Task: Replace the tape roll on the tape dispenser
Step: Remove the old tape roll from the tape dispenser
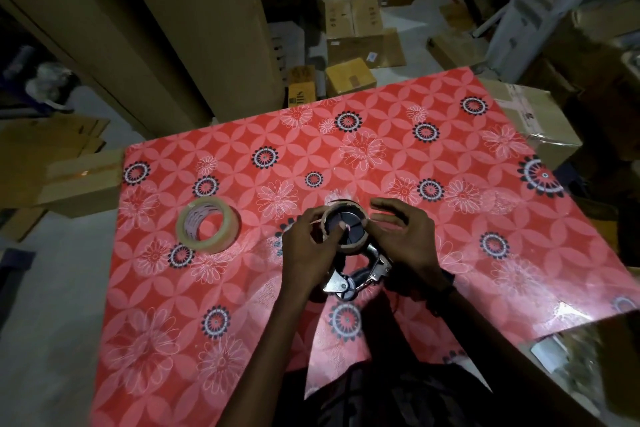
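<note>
left hand (pixel 308 246) pinches the spent brown cardboard core (pixel 341 218) on the black-and-metal tape dispenser (pixel 349 263) — right hand (pixel 405 236) seemingly loose-fingered, steadying — so pull straight off the hub.

We've got open bench (pixel 381 135) across the far half and down the near left, nothing standing there. The full tape roll (pixel 209 230) sits left of centre, the one obstacle on that side. Dead centre, the tape dispenser (pixel 349 253) and both hands crowd the middle; right of them the cloth lies bare to the edge.
</note>
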`<state>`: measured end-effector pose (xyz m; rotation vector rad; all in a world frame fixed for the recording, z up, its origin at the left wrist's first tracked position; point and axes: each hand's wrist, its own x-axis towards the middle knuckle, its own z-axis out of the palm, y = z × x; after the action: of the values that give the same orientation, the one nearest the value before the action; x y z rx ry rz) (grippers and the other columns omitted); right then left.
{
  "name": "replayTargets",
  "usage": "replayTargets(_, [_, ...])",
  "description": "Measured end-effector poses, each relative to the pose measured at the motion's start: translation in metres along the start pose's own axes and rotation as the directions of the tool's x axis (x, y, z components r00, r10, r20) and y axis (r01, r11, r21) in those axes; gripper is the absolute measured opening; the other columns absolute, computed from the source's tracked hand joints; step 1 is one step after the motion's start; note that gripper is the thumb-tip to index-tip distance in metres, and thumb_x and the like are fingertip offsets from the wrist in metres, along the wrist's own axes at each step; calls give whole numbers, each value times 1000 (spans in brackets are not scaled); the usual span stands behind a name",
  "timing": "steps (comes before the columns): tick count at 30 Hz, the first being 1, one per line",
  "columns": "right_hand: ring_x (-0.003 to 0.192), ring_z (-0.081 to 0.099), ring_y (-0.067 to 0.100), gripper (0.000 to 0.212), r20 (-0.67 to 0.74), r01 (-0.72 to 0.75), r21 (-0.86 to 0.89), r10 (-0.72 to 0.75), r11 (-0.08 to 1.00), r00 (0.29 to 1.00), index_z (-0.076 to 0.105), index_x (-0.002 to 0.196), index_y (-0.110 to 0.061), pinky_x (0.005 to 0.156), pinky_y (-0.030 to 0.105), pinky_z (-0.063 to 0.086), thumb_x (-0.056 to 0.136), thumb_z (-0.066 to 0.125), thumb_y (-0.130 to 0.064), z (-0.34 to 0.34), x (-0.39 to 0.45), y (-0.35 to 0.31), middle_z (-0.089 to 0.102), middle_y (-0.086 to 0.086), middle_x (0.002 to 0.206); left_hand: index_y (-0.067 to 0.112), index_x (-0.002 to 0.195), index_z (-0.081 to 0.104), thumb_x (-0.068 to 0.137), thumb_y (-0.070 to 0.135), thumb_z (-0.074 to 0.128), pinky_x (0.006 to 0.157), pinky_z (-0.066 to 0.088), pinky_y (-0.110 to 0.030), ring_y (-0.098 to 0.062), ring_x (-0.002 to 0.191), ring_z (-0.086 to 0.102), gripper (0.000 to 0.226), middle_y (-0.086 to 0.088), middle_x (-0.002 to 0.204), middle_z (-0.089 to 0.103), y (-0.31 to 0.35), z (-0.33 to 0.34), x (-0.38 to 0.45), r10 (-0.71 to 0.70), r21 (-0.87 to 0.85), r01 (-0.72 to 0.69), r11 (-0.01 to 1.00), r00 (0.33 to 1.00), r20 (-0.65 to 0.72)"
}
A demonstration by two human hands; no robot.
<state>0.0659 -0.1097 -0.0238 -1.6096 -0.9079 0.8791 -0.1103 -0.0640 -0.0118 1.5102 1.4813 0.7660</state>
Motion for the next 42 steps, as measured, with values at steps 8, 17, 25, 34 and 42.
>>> replayTargets(8, [95,79,8,45,164,167,-142,-143,976,976,81,115,-12,85,27,65,77,93,-33,-54,-26,26,82,-6,109,33,138,56,71,56,86,101,55,-35,-6,122,62,77,18,131,64,0,15,-29,107,180,-101,979,994,-24])
replayTargets(17, [89,82,19,30,192,167,-86,-148,982,970,84,104,-17,78,50,67,80,94,-31,-60,-29,42,84,-3,99,29,128,63,66,65,85,97,53,-55,-18,116,66,75,10,125,69,15,29,-30,116,324,-48,945,974,-193])
replayTargets(25, [76,82,23,21,228,44,-7,-41,999,973,85,97,-18,67,53,67,79,95,-23,-58,-28,33,84,-1,88,37,117,67,61,73,86,97,53,-52,-13,109,70,69,16,115,74,25,33,-37,116,312,-14,950,943,-311])
replayTargets(34, [71,81,15,16,233,21,-83,-1,996,972,86,88,-27,68,47,68,76,96,-25,-55,-18,33,83,-9,80,30,117,65,61,71,84,98,49,-56,-20,108,69,71,11,114,72,31,38,-46,118,281,6,960,899,-422])
replayTargets(42, [73,81,14,18,282,17,-73,4,997,959,85,90,-23,67,31,64,76,97,-24,-59,-15,30,83,-8,80,24,118,62,66,38,96,76,50,-8,6,89,65,63,13,108,68,42,6,-36,22,3,-24,1000,852,-523])
